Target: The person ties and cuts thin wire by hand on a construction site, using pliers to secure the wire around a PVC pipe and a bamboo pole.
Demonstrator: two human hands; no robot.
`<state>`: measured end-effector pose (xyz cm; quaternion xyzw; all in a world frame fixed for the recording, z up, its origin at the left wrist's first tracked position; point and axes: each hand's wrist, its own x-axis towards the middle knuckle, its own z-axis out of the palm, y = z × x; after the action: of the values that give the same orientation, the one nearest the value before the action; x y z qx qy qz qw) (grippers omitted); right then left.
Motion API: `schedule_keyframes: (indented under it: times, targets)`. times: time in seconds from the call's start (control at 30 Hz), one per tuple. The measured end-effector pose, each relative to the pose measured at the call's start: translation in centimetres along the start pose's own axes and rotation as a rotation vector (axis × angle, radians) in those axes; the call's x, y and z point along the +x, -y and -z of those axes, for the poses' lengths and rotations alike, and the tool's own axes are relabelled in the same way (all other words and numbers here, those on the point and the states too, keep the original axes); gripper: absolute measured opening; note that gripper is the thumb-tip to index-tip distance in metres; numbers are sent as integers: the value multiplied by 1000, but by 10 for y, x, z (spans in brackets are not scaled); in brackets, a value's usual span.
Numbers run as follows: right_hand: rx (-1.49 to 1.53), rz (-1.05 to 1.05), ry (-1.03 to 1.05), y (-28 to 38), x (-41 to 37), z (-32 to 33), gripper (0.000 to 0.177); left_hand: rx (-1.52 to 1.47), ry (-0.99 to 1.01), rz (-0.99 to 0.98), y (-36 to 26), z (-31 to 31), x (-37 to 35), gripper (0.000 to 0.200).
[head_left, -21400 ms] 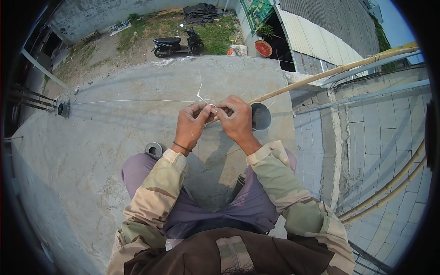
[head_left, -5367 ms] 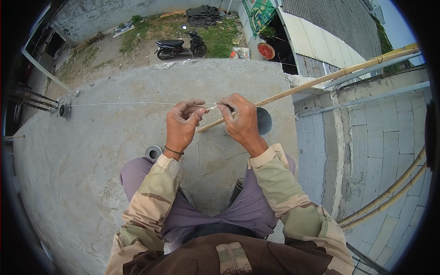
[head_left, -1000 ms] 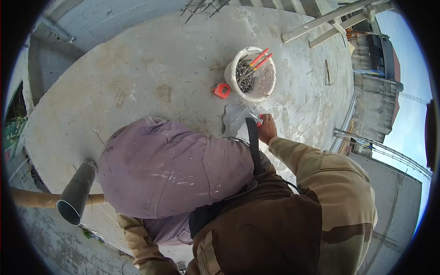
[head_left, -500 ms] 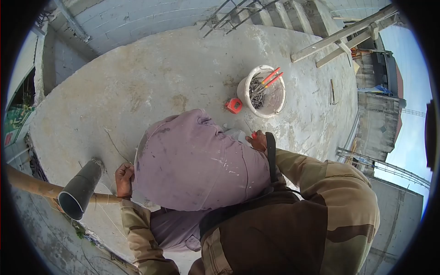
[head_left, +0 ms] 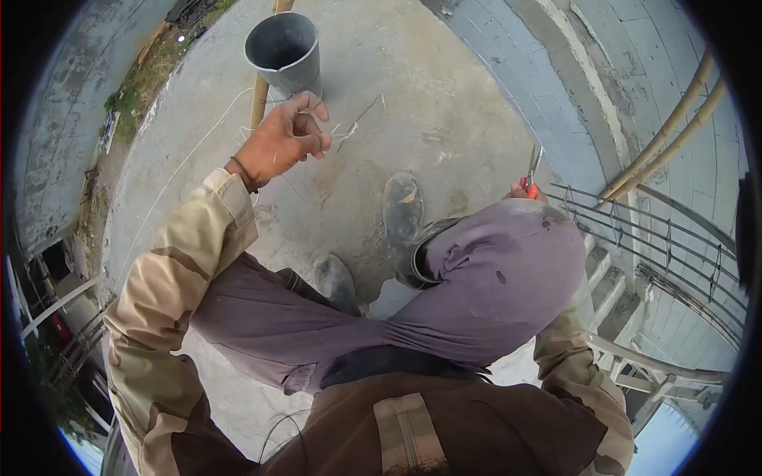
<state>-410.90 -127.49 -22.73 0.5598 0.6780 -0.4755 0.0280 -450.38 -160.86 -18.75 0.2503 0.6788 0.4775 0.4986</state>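
My left hand (head_left: pixel 282 143) is raised in front of my left knee, its fingers loosely curled with a gap between thumb and forefinger. Fine white string (head_left: pixel 347 132) shows just beyond the fingertips, overlapping the floor in this view. Past my right knee, my right hand (head_left: pixel 525 190) is mostly hidden by the trouser leg. It grips red-handled scissors (head_left: pixel 533 168), whose metal blades point away from me and stand slightly apart.
A wide grey pipe (head_left: pixel 305 73) stands upright on the concrete floor (head_left: pixel 452 103), beside a bamboo pole (head_left: pixel 259 103). Steel rebar (head_left: pixel 651 238) and concrete steps (head_left: pixel 615 297) lie to the right. My rubber boots (head_left: pixel 403 208) are below.
The view has swung left, so the white bucket and red tape measure are out of frame. My left hand has lifted from beside my knee. The right still holds the scissors.
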Motion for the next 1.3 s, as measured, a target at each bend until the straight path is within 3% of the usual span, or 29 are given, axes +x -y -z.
schedule_keyframes:
  times: [0.1,0.17,0.3,0.37,0.53,0.67,0.73,0.87,0.97,1.1,1.3]
  targets:
    - [100,377,109,133,35,-17,41,24,-102,-93,-11,18,-30,19]
    - [2,527,225,214,45,-36,51,-71,-43,-114,-13,26,-48,26]
    - [75,725,596,339,-25,-108,54,-407,-239,-170,-2,27,-98,31]
    - [70,704,843,372,-73,-138,52,-382,-333,-183,-6,21,-135,31]
    - [197,652,1268,380,-170,-164,54,-262,-520,-341,-38,22,-187,42]
    - [114,788,1341,350,-196,-135,59,-117,-548,-470,-63,6,-212,48]
    - [140,703,1397,332,-192,-127,61,-50,-516,-486,-73,-3,-224,54]
    - [20,853,1313,306,-170,-126,58,-115,-438,-576,-76,-4,-226,66]
    - [-165,967,1195,301,-161,-126,25,-134,-426,-591,-81,-6,-218,70]
    - [-186,832,1218,295,-151,-133,18,-220,-356,-610,-89,-11,-204,72]
    - [-256,840,1247,294,-145,-131,19,-423,-171,-534,-88,-14,-180,72]
